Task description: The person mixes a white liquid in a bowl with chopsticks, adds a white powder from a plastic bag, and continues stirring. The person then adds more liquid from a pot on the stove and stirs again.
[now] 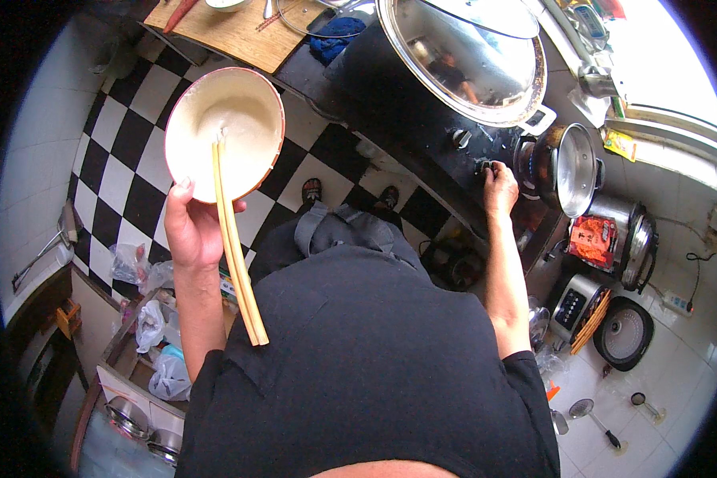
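My left hand grips a cream bowl with a reddish rim, tilted so that its inside shows. A pale, creamy coating covers the inside. Wooden chopsticks lean in the bowl, their long ends reaching towards my shirt. My right hand has its fingers on a control knob at the front of the black gas stove. Beside that hand a metal saucepan stands on a burner, with a bluish flame visible under it. A second knob sits farther along the stove.
A large lidded pot fills the far side of the stove. A wooden board and a blue cloth lie beyond it. To the right stand a rice cooker and a red packet. Plastic bags lie at left.
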`<state>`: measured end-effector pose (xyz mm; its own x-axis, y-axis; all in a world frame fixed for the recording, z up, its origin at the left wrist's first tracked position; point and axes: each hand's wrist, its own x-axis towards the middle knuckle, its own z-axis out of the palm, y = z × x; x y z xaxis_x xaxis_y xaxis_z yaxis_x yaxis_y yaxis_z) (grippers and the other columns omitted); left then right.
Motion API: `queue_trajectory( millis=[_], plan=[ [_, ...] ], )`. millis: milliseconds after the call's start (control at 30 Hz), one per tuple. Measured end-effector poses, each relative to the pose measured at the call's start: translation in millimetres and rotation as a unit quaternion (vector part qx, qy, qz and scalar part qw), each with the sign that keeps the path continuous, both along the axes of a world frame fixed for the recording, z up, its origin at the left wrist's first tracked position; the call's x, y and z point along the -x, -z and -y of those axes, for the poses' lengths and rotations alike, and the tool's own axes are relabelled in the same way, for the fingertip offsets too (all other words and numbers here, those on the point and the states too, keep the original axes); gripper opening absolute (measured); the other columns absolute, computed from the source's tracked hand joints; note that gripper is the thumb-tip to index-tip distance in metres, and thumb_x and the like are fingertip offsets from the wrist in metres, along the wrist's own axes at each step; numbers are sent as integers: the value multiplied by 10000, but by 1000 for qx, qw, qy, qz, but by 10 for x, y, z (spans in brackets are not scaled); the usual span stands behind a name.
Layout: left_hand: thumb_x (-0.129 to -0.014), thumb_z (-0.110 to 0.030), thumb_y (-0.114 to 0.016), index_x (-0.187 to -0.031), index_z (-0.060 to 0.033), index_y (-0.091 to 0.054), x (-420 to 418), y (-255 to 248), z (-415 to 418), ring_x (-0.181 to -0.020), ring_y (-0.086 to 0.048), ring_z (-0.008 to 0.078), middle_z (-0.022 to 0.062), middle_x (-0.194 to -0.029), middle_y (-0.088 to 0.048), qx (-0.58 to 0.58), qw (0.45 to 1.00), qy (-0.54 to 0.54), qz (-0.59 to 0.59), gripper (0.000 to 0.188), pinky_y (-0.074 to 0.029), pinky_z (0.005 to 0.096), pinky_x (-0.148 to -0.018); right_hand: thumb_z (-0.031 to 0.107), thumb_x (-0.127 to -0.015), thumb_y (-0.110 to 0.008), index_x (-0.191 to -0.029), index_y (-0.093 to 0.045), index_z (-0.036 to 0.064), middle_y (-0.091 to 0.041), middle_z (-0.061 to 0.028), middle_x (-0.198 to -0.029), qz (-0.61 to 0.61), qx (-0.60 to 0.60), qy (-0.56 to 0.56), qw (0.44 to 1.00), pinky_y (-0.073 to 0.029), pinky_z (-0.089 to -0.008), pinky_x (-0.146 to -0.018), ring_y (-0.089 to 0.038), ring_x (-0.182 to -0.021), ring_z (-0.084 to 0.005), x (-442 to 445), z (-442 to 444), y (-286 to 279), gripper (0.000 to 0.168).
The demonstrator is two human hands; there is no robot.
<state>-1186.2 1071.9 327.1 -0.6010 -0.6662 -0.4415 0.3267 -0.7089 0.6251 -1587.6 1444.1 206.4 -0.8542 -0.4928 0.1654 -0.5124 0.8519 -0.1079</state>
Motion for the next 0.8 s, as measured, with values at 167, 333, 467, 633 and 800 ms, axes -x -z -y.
queue_trajectory(
  millis=[167,333,467,633,800],
  plan=[
    [-886,-279,-540,-1258,18,-516,-6,13,25,-891,-703,279,178,-1081,-677,-5,1000,11,-10,477,-612,460,-722,186,-840,-694,-1019,-675,112,-664,-99,-889,-11,8,-11,1000,-518,-391,-722,-662,-824,-287,7,-23,18,194],
    [-884,-282,-541,-1251,19,-519,12,-4,7,-883,-703,275,174,-1077,-677,5,1000,11,-2,475,-610,457,-711,182,-840,-692,-1017,-676,109,-665,-101,-890,-11,11,-8,1000,-518,-391,-723,-662,-823,-291,-7,-17,20,192],
    [-849,-301,-564,-1374,102,-375,9,57,25,-921,-681,438,313,-1135,-619,16,1000,-1,22,688,-643,340,-638,200,-841,-698,-1032,-679,110,-665,-106,-895,-1,2,-3,1000,-519,-394,-731,-661,-829,-297,-11,-10,-2,212],
    [-874,-291,-551,-1281,5,-500,-4,46,65,-887,-700,295,172,-1093,-670,3,1000,6,1,505,-610,430,-682,255,-857,-696,-1154,-633,118,-635,-104,-1051,37,-9,43,998,-520,-429,-793,-648,-952,-317,-103,103,-193,333],
    [-858,-329,-568,-1347,12,-444,5,-94,79,-915,-692,383,209,-1149,-644,23,1000,3,14,609,-605,398,-662,187,-850,-689,-1113,-648,88,-622,-111,-1016,-51,134,58,988,-519,-396,-785,-645,-918,-307,-261,335,-498,284]
  ],
)
